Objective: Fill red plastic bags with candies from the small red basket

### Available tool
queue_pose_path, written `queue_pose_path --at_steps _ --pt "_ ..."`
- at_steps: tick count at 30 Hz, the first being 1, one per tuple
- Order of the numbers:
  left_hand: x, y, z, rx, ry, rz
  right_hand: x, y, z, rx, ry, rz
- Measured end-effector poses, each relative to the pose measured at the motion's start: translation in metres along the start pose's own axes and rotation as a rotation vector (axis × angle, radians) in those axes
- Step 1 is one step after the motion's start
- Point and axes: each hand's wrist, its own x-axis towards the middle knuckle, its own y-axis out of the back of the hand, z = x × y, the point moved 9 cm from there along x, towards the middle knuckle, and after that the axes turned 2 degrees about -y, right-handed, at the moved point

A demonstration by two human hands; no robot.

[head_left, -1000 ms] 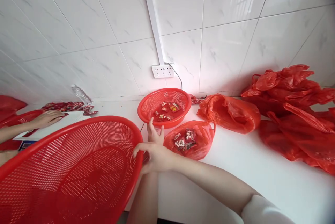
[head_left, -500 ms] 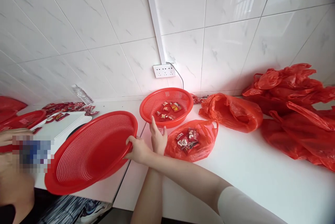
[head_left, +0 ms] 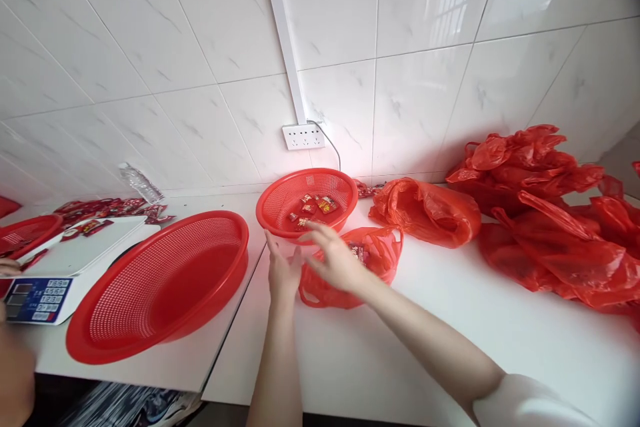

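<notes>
My left hand is held just in front of the small red basket, fingers stretched out and holding nothing. Several small red packets lie in that basket. My right hand hovers over the left part of a red plastic bag, fingers apart and slightly bent, with nothing seen in them. It partly covers the bag and the packets inside. To the left, a large red basket rests tilted, untouched by either hand, and no packets show in it.
At left stand a scale with packets on its plate, another red basket and a clear plastic bottle. Another person's arm is at the left edge. Crumpled red bags lie right. A socket strip is on the wall.
My right hand has let go of the large basket's rim and moved right, over the bag. My left hand has come slightly left. The other person's hand has moved away from the scale's keypad.
</notes>
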Motion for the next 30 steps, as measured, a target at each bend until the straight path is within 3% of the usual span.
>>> queue_pose_path --at_steps 5,7,10,12,14,18,24,27,30 --pt "-0.040 -0.004 -0.027 0.053 0.070 -0.139 -0.025 0.102 0.088 -0.525 -0.498 0.079" --pt "-0.055 -0.007 -0.028 0.081 0.041 -0.196 -0.038 0.121 0.111 -0.625 -0.641 -0.008" --pt "-0.065 0.005 -0.021 0.126 0.027 -0.172 -0.052 0.128 0.126 -0.594 -0.688 -0.218" --pt "-0.066 0.016 -0.014 0.103 0.056 -0.151 -0.056 0.133 0.124 -0.524 -0.672 -0.280" --pt "-0.065 0.026 -0.005 -0.033 0.064 -0.133 -0.055 0.143 0.113 -0.447 -0.615 -0.243" --pt "-0.058 0.038 0.004 -0.399 0.055 -0.065 -0.049 0.167 0.075 -0.237 -0.412 -0.075" --pt "-0.052 0.057 -0.007 -0.698 0.138 0.134 -0.052 0.201 0.028 0.265 -0.123 0.243" --pt "-0.048 0.070 0.028 -0.985 -0.043 0.095 -0.056 0.218 0.024 0.451 -0.036 0.495" --pt "-0.046 0.088 0.076 -1.067 -0.227 0.061 -0.059 0.221 0.019 0.481 0.017 0.643"
